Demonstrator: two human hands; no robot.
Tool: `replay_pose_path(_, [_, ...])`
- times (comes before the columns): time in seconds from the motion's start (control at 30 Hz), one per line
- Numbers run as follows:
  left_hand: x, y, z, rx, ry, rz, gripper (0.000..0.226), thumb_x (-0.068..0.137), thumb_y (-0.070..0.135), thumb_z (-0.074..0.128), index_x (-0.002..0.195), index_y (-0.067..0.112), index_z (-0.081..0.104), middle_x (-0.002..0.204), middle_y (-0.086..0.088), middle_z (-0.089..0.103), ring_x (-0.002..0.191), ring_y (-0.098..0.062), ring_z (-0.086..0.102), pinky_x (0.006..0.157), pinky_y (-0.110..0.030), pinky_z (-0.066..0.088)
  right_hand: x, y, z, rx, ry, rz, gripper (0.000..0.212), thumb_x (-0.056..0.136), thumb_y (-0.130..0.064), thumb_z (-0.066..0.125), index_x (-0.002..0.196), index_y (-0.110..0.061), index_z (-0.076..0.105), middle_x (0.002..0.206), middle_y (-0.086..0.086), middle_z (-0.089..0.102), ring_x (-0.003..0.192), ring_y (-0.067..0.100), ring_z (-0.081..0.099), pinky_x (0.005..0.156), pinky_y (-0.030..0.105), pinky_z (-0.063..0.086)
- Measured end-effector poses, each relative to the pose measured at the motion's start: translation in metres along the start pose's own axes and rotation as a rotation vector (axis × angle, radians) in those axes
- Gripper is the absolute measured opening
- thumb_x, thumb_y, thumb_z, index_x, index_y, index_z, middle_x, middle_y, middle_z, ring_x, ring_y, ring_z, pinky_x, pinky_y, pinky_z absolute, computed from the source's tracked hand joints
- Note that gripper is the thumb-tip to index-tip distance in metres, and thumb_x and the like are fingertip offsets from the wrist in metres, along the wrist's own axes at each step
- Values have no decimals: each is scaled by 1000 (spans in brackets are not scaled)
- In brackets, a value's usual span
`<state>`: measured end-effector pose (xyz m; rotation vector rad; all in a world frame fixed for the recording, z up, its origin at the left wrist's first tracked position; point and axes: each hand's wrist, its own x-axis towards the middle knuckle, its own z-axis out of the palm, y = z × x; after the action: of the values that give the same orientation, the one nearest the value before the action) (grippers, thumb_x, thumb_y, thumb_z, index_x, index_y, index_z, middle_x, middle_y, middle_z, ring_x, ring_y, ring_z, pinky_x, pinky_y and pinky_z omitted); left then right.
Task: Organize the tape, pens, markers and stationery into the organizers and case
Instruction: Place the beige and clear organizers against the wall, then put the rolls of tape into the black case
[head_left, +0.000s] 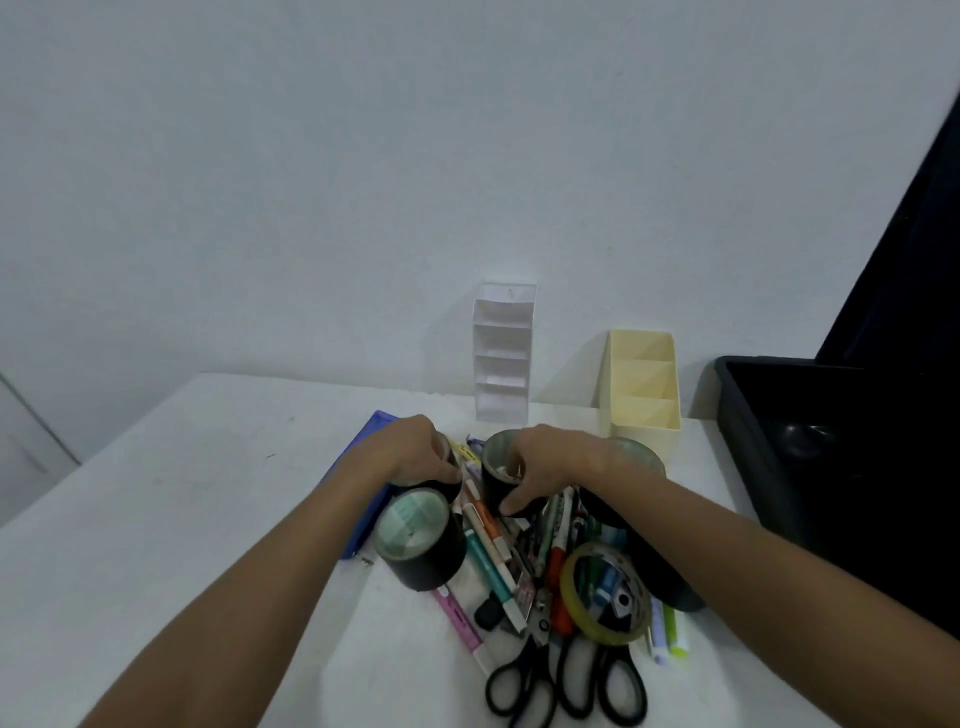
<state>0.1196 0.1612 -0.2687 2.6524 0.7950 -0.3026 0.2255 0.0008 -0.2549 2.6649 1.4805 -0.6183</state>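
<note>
A pile of pens and markers (491, 551), scissors (566, 680) and tape rolls lies on the white table (182, 493). My left hand (415, 449) is closed over a black tape roll, mostly hidden beneath it. Just in front stands another black tape roll (421, 540). My right hand (545, 462) grips a third black tape roll (496, 467) at its rim, thumb on the outside. A yellow clear tape roll (605, 592) rests on the pile. A blue case (363, 499) lies under my left forearm.
A white tiered organizer (503, 353) and a pale yellow compartment organizer (644, 384) stand at the back by the wall. A large black bin (831, 447) sits at the right. Another dark tape roll (644, 462) is behind my right wrist.
</note>
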Motion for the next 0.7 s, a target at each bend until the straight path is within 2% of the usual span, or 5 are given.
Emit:
replay_pose_path(0.13, [-1,0,13,27,61,12,33,83,24,65,64,11,41,60,-5,42,55,-21,43,54,-28,35,0,-4,16,-31,112,8,42,83,-24,70,120,-7,59,120,11,61,106,27,60,78,30,45])
replay_pose_path(0.27, [-7,5,15,59,211,-27,36,84,9,56,59,13,31,58,-3,34,50,-18,36,50,-28,30,-7,-4,15,13,269,4,24,87,-15,60,108,-5,65,108,14,65,95,30,64,75,34,51])
replay_pose_path(0.43, [-26,32,-2,104,383,-65,12,85,8,55,78,14,47,86,-4,50,92,-31,59,67,-32,40,-17,5,2,100,405,-15,24,87,-12,58,110,-10,66,105,14,65,92,30,62,69,33,47])
replay_pose_path(0.53, [-31,55,-13,145,427,-33,4,86,11,54,85,14,56,96,-9,59,96,-32,58,72,-32,35,-30,20,-9,144,478,-27,30,88,-11,57,117,-12,64,112,15,62,100,32,60,78,36,49])
replay_pose_path(0.7, [-36,125,-18,225,506,163,13,85,9,54,78,17,47,78,-2,49,90,-30,55,70,-32,33,-68,74,-22,194,539,39,31,88,-9,56,118,-14,63,113,13,63,106,31,58,80,37,50])
